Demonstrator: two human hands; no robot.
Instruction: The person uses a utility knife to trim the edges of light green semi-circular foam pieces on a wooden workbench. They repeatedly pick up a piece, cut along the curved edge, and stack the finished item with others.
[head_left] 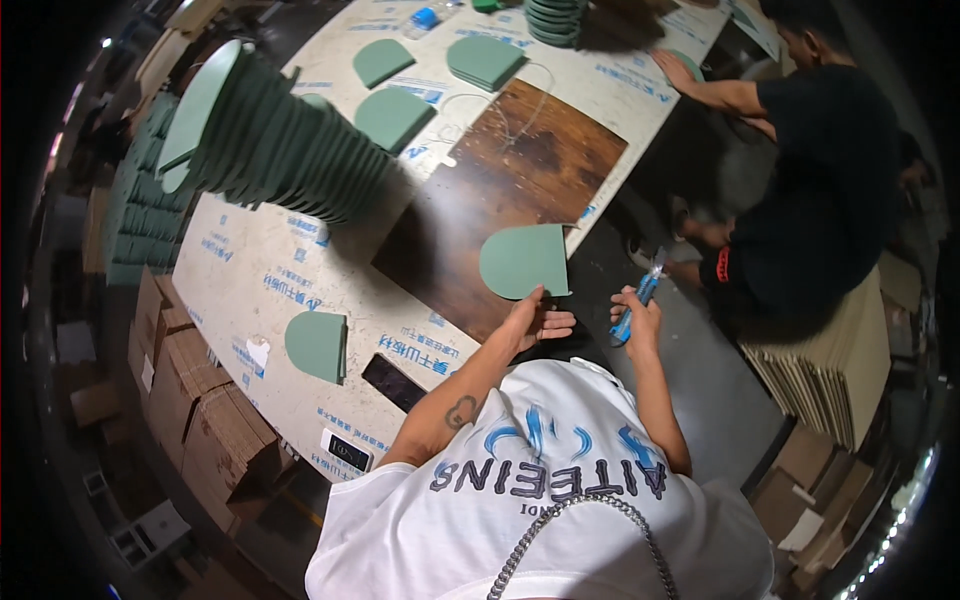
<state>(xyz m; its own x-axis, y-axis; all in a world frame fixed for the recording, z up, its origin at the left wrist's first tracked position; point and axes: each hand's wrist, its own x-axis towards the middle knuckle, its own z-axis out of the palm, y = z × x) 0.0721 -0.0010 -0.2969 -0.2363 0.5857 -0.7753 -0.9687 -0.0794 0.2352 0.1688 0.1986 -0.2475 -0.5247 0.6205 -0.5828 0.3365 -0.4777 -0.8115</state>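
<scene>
A green panel with one rounded end lies on the dark wood-grain board, its straight side toward the table's right edge. My left hand is at the panel's near edge, the thumb touching it and the other fingers stretched out to the right, palm partly showing. In my right hand, off the table's edge, is a blue utility knife, its tip pointing up and away. A similar green piece lies left of my left forearm, near a black phone.
A tall leaning stack of green panels stands on the white table at left. More panels lie at the back. A person in dark clothes reaches onto the table at right. Flat cardboard stacks stand around the table.
</scene>
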